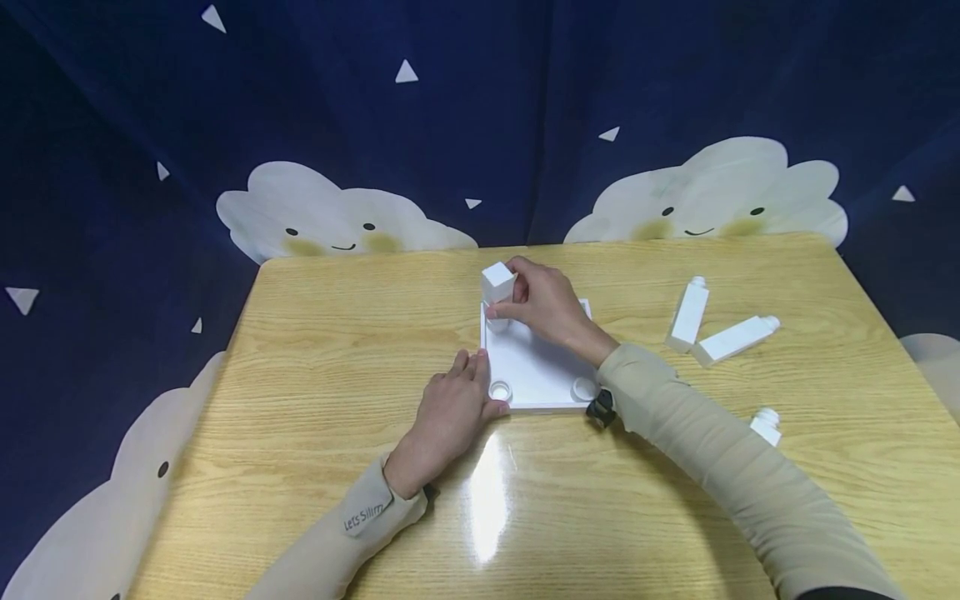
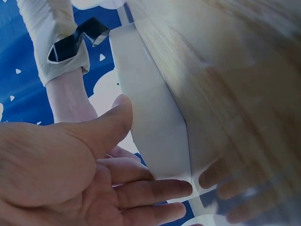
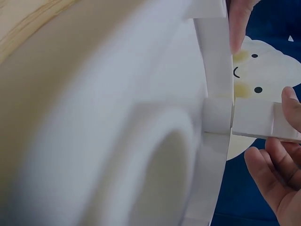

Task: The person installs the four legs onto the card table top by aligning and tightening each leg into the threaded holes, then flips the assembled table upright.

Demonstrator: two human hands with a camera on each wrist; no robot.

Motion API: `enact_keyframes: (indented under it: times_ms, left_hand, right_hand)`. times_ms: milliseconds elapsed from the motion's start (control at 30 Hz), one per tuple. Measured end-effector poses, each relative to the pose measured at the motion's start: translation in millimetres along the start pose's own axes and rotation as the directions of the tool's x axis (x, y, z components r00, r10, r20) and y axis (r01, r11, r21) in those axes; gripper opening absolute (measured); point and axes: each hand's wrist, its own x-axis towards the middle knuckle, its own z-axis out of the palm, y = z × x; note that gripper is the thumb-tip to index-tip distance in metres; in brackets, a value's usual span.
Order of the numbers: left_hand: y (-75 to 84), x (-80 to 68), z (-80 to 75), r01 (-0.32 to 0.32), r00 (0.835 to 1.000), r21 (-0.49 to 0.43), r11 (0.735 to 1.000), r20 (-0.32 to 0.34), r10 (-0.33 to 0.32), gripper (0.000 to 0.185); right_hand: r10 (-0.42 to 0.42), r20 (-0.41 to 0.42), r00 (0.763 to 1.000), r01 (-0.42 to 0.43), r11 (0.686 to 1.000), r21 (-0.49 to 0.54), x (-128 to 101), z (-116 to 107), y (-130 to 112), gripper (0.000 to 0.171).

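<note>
A white shallow square panel [image 1: 536, 362] with raised edges lies on the wooden table. Round threaded sockets [image 1: 500, 391] show at its two front corners. My right hand [image 1: 551, 304] pinches a white square table leg [image 1: 497, 283] between thumb and fingers, upright over the panel's back left corner. From the right wrist view, the leg [image 3: 256, 117] meets the panel's rim in line with it. My left hand [image 1: 450, 408] rests at the front left corner, fingers along the left side and thumb at the front edge. In the left wrist view its fingers [image 2: 155, 194] are extended beside the panel's white side [image 2: 150, 103].
Two more white legs [image 1: 687, 317] with threaded ends lie on the table to the right. A third leg [image 1: 767, 425] is partly hidden by the right sleeve [image 1: 705, 442]. A dark blue curtain [image 1: 480, 108] with clouds hangs behind the table's back edge.
</note>
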Motion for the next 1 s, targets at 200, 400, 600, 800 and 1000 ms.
enact_keyframes:
  times_ms: [200,400,600,800,1000]
  left_hand:
    - [0.6,-0.2,-0.2,0.006,1.000,0.001,1.000,0.004,-0.006,0.084]
    - [0.6,-0.4,0.0,0.000,1.000,0.008,1.000,-0.003,0.000,0.084]
    - [1.4,0.0,-0.9,0.002,1.000,0.023,1.000,-0.008,-0.002,0.084]
    - [2.1,0.8,-0.8,0.004,1.000,0.031,1.000,0.001,-0.004,0.084]
    - [2.3,0.8,-0.7,-0.009,1.000,0.044,0.999,-0.013,0.009,0.084]
  right_hand:
    - [-0.002,0.001,1.000,0.002,1.000,0.008,-1.4,-0.7,1.1,0.047]
    - [-0.003,0.004,1.000,0.003,1.000,0.011,-3.0,-1.8,2.8,0.044]
    - [0.007,0.009,1.000,-0.007,1.000,0.007,-3.8,-1.8,1.9,0.039]
    - [0.016,-0.002,1.000,-0.016,1.000,0.012,-5.0,-2.5,3.3,0.035]
    - [0.025,-0.012,1.000,-0.025,0.999,0.027,-4.8,-2.6,5.0,0.036]
